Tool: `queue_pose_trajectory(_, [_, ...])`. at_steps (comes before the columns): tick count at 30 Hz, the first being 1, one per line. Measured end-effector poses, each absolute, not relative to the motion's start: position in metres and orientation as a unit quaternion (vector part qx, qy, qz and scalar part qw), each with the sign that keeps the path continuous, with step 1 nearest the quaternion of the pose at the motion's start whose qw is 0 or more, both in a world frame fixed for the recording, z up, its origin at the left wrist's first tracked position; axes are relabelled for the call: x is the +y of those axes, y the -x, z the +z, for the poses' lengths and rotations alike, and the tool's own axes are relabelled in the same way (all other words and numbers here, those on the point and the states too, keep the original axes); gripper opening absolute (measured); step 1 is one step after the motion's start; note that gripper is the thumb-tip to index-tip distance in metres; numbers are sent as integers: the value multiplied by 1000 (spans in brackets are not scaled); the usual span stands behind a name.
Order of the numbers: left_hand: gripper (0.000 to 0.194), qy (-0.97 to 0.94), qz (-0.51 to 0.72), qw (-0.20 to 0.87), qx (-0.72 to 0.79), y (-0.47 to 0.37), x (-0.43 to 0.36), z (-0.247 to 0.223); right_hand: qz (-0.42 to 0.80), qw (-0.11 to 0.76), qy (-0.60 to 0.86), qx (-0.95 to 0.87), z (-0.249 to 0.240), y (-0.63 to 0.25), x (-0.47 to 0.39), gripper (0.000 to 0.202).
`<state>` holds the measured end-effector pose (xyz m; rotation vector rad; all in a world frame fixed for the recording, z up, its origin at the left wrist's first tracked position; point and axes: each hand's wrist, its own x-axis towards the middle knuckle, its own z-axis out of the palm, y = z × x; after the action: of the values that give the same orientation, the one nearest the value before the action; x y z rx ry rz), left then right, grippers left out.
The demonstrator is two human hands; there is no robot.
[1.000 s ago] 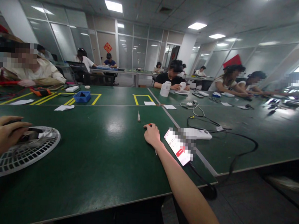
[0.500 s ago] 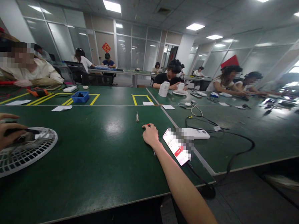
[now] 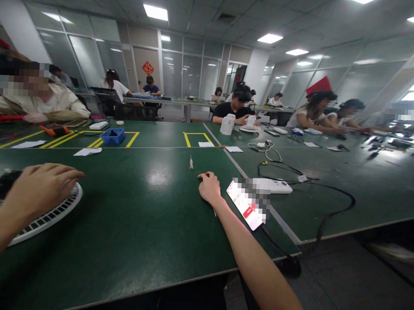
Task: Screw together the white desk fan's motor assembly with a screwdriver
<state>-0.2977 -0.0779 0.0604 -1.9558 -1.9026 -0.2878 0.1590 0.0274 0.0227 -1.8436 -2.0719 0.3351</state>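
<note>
Over the white round fan grille (image 3: pixel 56 214) at the left is my left hand (image 3: pixel 44 188), its fingers stretched to the right; whether it touches the grille cannot be told. A dark motor part (image 3: pixel 4 184) lies on the grille, left of that hand. My right hand (image 3: pixel 210 187) rests on the green table, fingers curled around a small tool with a red and black end showing at the fingertips and a thin shaft below the palm. A small clear-handled screwdriver (image 3: pixel 191 163) lies beyond it. Just right of my right wrist is a lit phone (image 3: pixel 247 208).
A white power strip (image 3: pixel 273 185) and black cable (image 3: pixel 340 189) lie at the right. Farther back are a blue bin (image 3: pixel 112 136), an orange meter (image 3: pixel 55 129), paper slips (image 3: pixel 88 152) and a white fan base (image 3: pixel 227 124). Several people sit around the tables.
My left hand has moved right across the grille and come off the dark part, its fingers now extended. My right hand has stayed in place.
</note>
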Motion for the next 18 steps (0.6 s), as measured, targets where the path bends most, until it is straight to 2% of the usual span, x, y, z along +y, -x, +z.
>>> queue_pose_trajectory(2, [55, 727, -59, 215, -650, 257, -73, 56, 121, 190, 646, -729, 23, -158, 27, 45])
queue_pose_trajectory(6, [45, 786, -10, 178, -592, 190, -58, 37, 117, 241, 630, -728, 22, -157, 26, 43])
queue_pose_trajectory(12, [42, 825, -34, 164, -540, 121, -38, 12, 95, 320, 577, -746, 22, -159, 28, 27])
queue_pose_trajectory(18, [43, 841, -71, 171, -508, 74, -29, 16, 87, 345, 528, -772, 23, -159, 29, 32])
